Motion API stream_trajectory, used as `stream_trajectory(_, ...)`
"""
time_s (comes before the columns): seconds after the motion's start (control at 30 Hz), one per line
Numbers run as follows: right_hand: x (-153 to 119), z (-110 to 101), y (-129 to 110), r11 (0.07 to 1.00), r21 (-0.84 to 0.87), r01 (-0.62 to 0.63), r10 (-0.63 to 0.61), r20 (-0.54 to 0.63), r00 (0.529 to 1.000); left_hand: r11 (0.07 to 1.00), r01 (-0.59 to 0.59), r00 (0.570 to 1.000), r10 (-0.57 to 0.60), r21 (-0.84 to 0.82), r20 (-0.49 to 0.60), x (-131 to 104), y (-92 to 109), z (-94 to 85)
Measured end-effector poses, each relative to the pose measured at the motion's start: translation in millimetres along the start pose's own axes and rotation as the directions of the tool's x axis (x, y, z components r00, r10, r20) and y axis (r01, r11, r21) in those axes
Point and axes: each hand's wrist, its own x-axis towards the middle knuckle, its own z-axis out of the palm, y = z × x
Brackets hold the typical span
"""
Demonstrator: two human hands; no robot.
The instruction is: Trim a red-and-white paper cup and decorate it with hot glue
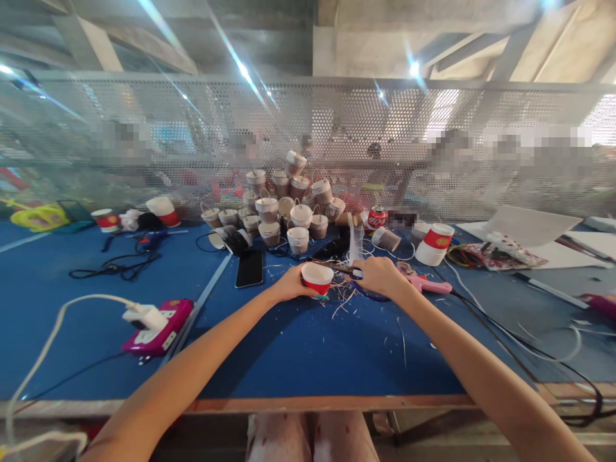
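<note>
My left hand (290, 284) is closed round a red and white paper cup (318, 280), whose open top faces up. In my right hand (380, 276) is a pair of scissors (350, 271) with dark blue handles; the blades point left, at the far rim of the cup. Whether the blades touch the rim I cannot tell. Thin white scraps (342, 296) lie scattered under and around both hands. A pink glue gun (430, 285) rests just right of my right hand, partly hidden by it.
Behind my hands rises a pile of small cup-shaped buckets (299, 217) with handles. A black phone (249, 269) lies to the left, past it a magenta power strip (163, 330). Stacked paper cups (434, 244) and a red can (376, 218) stand right. Cables cross both sides.
</note>
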Motion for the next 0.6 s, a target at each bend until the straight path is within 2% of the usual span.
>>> stream_trajectory(0.1,-1,0,2,1.0,-0.003,-0.006,0.006,0.005,1.0,0.999,0.005,1.0,-0.006,-0.042,-0.031,0,-4,0.9)
stream_trajectory(0.23,-2,3,4,0.999,-0.029,-0.019,0.019,0.002,1.0,0.99,-0.036,0.998,0.029,-0.137,-0.052,-4,-12,13.1)
stream_trajectory(0.33,-2,4,4,0.999,-0.04,-0.009,0.009,-0.001,1.0,0.996,-0.045,0.988,0.032,-0.079,-0.149,-6,-15,21.4)
stream_trajectory(0.4,-2,4,4,0.999,-0.05,-0.004,0.004,-0.001,1.0,0.999,-0.035,0.984,0.027,-0.04,-0.176,-5,-14,21.9)
stream_trajectory(0.6,0,1,1,0.997,-0.069,0.017,-0.018,-0.015,1.0,0.988,-0.086,0.996,0.085,-0.125,-0.014,1,-12,10.9)
